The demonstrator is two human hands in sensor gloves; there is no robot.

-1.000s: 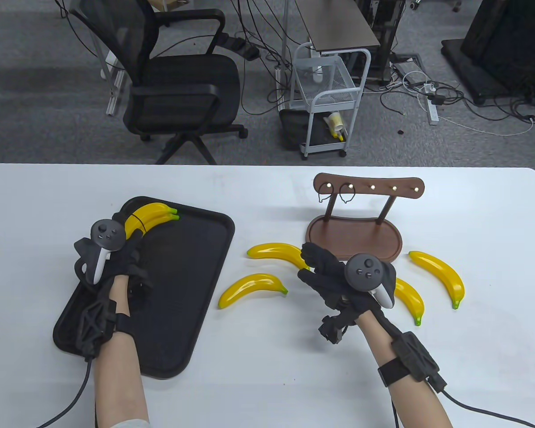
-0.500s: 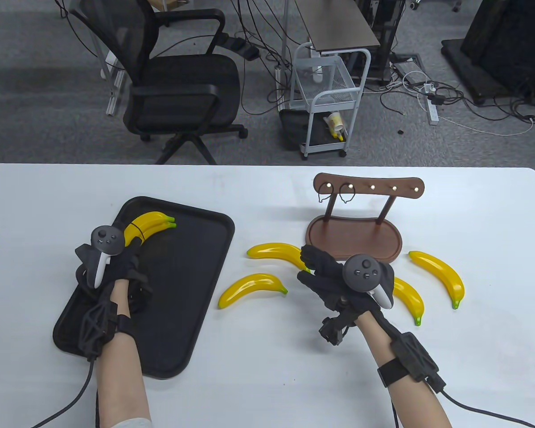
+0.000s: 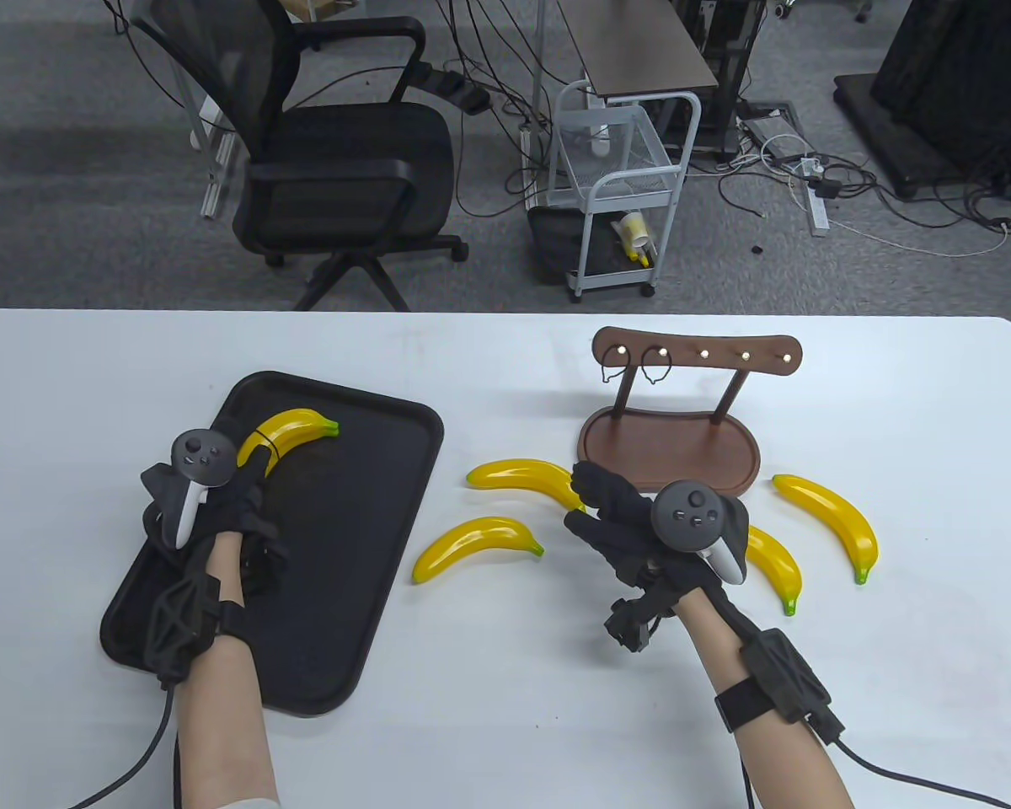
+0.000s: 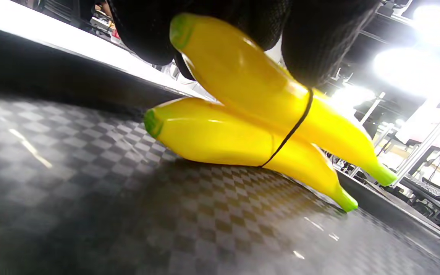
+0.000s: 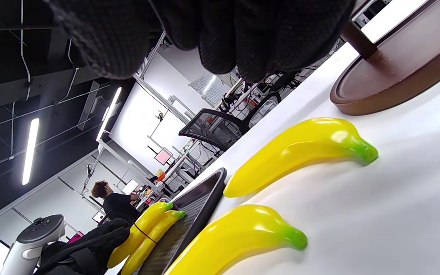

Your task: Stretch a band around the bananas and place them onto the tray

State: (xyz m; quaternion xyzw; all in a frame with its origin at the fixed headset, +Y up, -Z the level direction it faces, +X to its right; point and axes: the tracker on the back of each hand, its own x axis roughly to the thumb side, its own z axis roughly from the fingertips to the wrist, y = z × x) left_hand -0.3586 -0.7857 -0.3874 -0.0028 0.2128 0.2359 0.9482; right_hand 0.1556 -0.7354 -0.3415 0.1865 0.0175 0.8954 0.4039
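Two yellow bananas (image 3: 291,425) bound by a thin black band (image 4: 292,130) lie at the far left of the black tray (image 3: 362,539). The lower banana (image 4: 224,141) touches the tray floor (image 4: 90,198). My left hand (image 3: 253,476) grips the pair at its near end, fingers (image 4: 319,46) curled over the upper banana. My right hand (image 3: 598,501) hovers open over the table, holding nothing, fingers (image 5: 220,34) above two loose bananas (image 5: 300,152) (image 5: 239,236). The banded pair (image 5: 143,233) also shows in the right wrist view.
Several loose bananas lie on the white table: two (image 3: 518,474) (image 3: 472,546) between tray and right hand, two (image 3: 775,560) (image 3: 834,518) to its right. A brown wooden stand (image 3: 670,442) behind them has spare bands (image 3: 653,366) on its pegs.
The left hand has lowered and rolled the banded pair onto the tray floor, a little nearer and to the right. The right hand has hardly moved.
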